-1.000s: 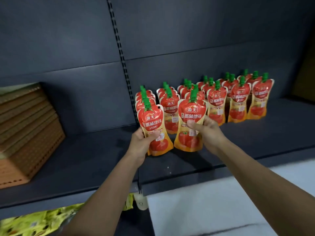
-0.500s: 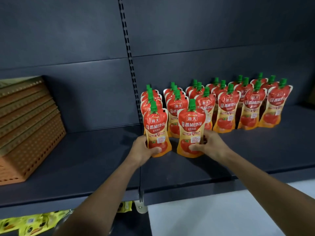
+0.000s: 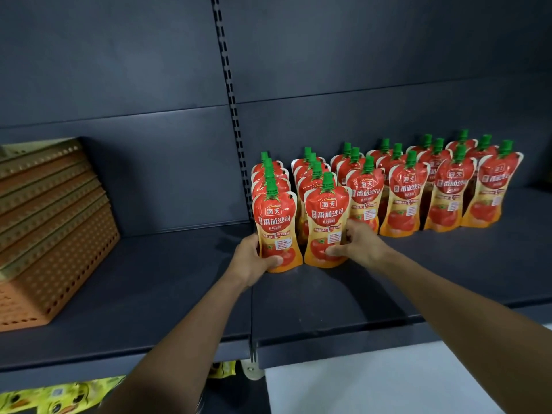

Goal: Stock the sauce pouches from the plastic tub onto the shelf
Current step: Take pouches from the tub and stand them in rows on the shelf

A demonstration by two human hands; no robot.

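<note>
Red and orange sauce pouches with green caps stand in several rows (image 3: pixel 403 186) on the dark shelf (image 3: pixel 179 279). My left hand (image 3: pixel 251 258) grips the lower left side of the front pouch (image 3: pixel 276 225) of the leftmost row. My right hand (image 3: pixel 358 246) holds the lower right side of the front pouch (image 3: pixel 327 222) of the second row. Both pouches stand upright with their bases on the shelf. The plastic tub is out of view.
A stack of orange perforated panels (image 3: pixel 50 228) leans at the shelf's left end. A slotted upright (image 3: pixel 230 97) divides the back wall. Yellow packets (image 3: pixel 59 398) lie on the level below, and white floor (image 3: pixel 373 389) shows at lower right.
Both hands lowered their pouches onto the shelf and pushed them back against the fronts of the two left rows. The view has moved closer and to the left.
</note>
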